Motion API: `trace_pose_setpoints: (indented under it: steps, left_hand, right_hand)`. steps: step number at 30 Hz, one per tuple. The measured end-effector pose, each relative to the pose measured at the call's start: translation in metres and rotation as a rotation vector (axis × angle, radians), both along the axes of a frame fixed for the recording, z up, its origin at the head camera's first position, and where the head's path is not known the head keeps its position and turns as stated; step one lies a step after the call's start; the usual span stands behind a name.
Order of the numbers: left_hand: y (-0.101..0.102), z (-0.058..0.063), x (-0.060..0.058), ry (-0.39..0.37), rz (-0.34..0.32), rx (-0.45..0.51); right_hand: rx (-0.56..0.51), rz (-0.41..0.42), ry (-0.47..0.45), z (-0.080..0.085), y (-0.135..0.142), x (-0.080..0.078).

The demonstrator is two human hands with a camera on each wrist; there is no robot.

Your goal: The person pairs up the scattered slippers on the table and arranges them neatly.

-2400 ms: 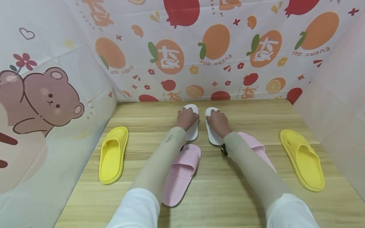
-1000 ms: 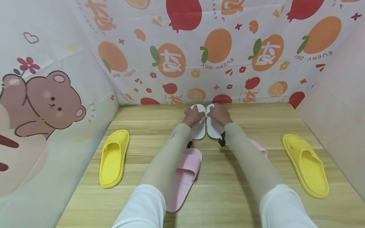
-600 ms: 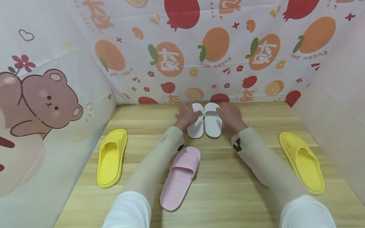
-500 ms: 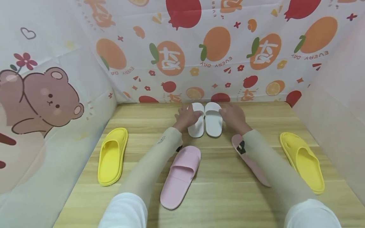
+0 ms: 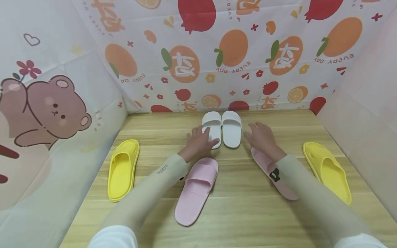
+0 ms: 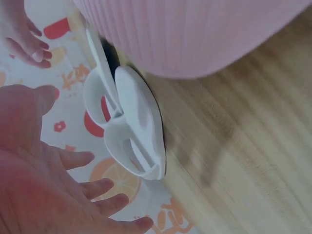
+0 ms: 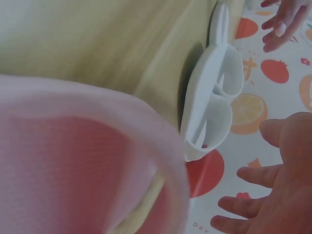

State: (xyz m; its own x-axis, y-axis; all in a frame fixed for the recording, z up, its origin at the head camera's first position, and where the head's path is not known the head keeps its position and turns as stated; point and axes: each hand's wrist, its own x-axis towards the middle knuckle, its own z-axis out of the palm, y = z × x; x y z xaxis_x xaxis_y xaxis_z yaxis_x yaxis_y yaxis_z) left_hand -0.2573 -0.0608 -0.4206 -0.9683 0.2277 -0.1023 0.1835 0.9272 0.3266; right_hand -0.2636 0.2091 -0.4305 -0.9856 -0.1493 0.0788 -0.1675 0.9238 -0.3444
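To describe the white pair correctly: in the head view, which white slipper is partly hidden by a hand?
The left white slipper: the left hand covers part of it, while the right white slipper shows whole.

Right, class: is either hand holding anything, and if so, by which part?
Nothing is held: the left hand and right hand are near the white slippers, gripping neither.

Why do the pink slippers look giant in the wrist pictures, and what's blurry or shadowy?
Right wrist view: the right pink slipper looks huge and blurry, probably being very near the camera; a shadow lies on the wooden floor beside the white slippers. Left wrist view: the left pink slipper looms big too. Head view: a soft shadow falls beside the right beige sleeve.
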Motion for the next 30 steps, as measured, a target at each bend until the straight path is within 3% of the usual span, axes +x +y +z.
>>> trace_pose_setpoints:
  steps: [9,16,24,30]
  left_hand:
    - [-0.007,-0.005,0.029,0.011,-0.072,-0.03]
    - [-0.027,-0.01,0.049,-0.024,-0.067,0.05]
    - [-0.042,-0.006,0.071,-0.023,-0.076,0.077]
    - [-0.04,-0.011,0.089,0.005,-0.097,0.068]
  right_hand:
    - [0.046,0.042,0.06,-0.012,0.015,0.028]
    - [0.057,0.043,0.112,-0.022,0.027,0.047]
    - [0.076,0.025,0.074,-0.029,0.039,0.074]
    - [0.07,0.011,0.074,-0.035,0.045,0.087]
